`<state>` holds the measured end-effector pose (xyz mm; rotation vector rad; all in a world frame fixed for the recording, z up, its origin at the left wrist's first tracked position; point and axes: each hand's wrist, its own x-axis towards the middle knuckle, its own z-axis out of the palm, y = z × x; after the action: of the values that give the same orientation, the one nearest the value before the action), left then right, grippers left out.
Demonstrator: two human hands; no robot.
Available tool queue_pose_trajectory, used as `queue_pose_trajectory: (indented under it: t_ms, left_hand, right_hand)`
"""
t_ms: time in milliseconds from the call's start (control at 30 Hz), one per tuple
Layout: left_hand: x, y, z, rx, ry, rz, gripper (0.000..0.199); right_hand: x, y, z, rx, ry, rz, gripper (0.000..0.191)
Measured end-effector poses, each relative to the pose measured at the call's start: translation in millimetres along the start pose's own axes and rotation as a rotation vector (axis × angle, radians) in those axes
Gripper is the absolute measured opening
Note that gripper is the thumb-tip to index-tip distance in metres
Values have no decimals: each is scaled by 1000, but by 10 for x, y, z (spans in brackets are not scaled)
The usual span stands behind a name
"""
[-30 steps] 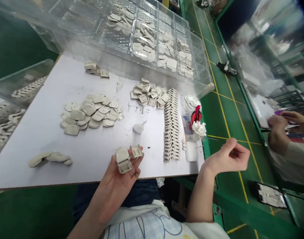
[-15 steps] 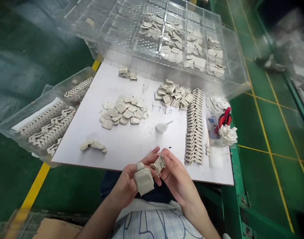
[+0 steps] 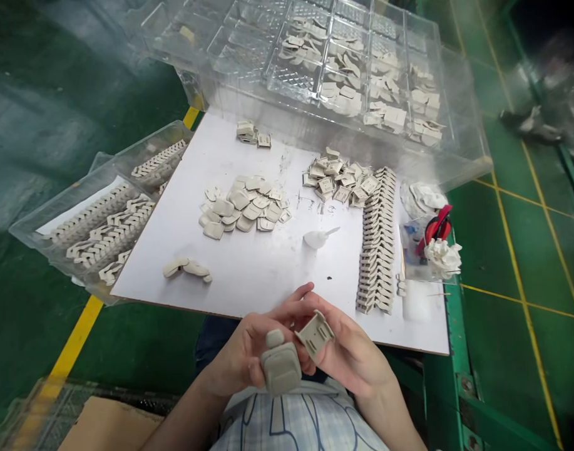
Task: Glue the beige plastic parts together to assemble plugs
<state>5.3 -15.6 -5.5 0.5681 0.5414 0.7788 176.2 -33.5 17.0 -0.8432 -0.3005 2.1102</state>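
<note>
My left hand (image 3: 242, 354) is closed on a small grey model seat back (image 3: 281, 368) with a headrest on top. In my right hand (image 3: 355, 344) is a small slotted plastic seat base (image 3: 316, 335), gripped between the fingers. The two parts are close together but apart, just past the table's front edge. Some fingertips are hidden behind them. On the white board (image 3: 258, 275) beyond lie a pile of rounded seat pieces (image 3: 244, 203), a heap of slotted pieces (image 3: 340, 178) and a long stacked row of seat parts (image 3: 377, 244).
A clear compartment tray (image 3: 287, 119) with loose parts spans the back. Clear boxes (image 3: 37, 228) of stacked parts stand at left. A small white dropper bottle (image 3: 316, 238) stands mid-board. Red-handled cutters (image 3: 437, 228) lie at right, with joined parts (image 3: 188, 269) at front left.
The slotted seat base has been turned so its slotted face shows more fully. Both hands appear slightly further right and lower, as the whole view has shifted.
</note>
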Motion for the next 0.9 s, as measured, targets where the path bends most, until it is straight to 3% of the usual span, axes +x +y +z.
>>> queue_pose_trajectory:
  t_ms: [100,167,233,300,500,900]
  left_hand:
    - [31,-25,11,10,87,62,45]
    - [75,-50,34,-92,311,92,44]
    - [126,-70,71,-198,512,92,44]
    - [167,-81,110,-275,588,69,45]
    - [186,-94,153,-309,538,50,41]
    - [181,-113,156,-302,550,51,44]
  right_hand:
    - [33,-31,-34,-116,84,-104,51]
    - [44,-58,-61,-280,217,-267,52]
    - [47,-67,-87,-474,340,-452,41]
    - [49,-50,-104,-651,407,-601,26]
    - [78,15,-73,-929,405,-706,24]
    - [103,6,-24,-1056,404,-716,23]
